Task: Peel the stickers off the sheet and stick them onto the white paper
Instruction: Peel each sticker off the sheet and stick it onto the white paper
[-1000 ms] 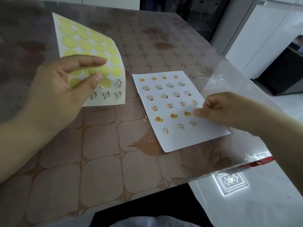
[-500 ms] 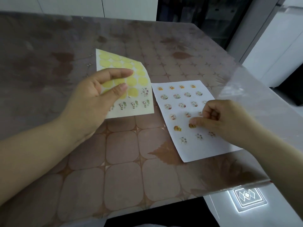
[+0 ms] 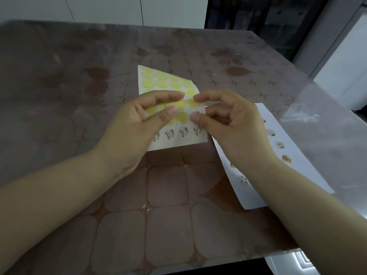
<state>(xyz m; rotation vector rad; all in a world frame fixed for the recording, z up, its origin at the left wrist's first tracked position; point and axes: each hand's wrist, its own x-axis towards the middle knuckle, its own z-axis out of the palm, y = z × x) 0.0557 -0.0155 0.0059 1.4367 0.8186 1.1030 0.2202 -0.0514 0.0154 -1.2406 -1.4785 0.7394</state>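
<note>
Holding the sticker sheet [image 3: 170, 108] up off the table [image 3: 59, 96], my left hand [image 3: 137, 132] grips it by its left side, thumb pressed on the front over the yellow circles and the forefinger stretched across above it. The sheet tilts a little, its far corner up; most of it is rows of bare yellow rounds, and a row of small pictured stickers [image 3: 183, 132] runs along its near edge. My right hand [image 3: 230, 126] sits at the sheet's right edge, thumb and forefinger curled toward each other in a pinch at the lower right corner; whether they have actually caught a sticker between them I cannot tell, since the fingertips hide that spot. To the right, the white paper [image 3: 297, 167] lies flat on the table, partly under my right wrist and forearm, with a few small stickers already on it along the part I can see. A clear plastic cover [image 3: 321, 120] overlaps the table's right edge beyond the paper.
</note>
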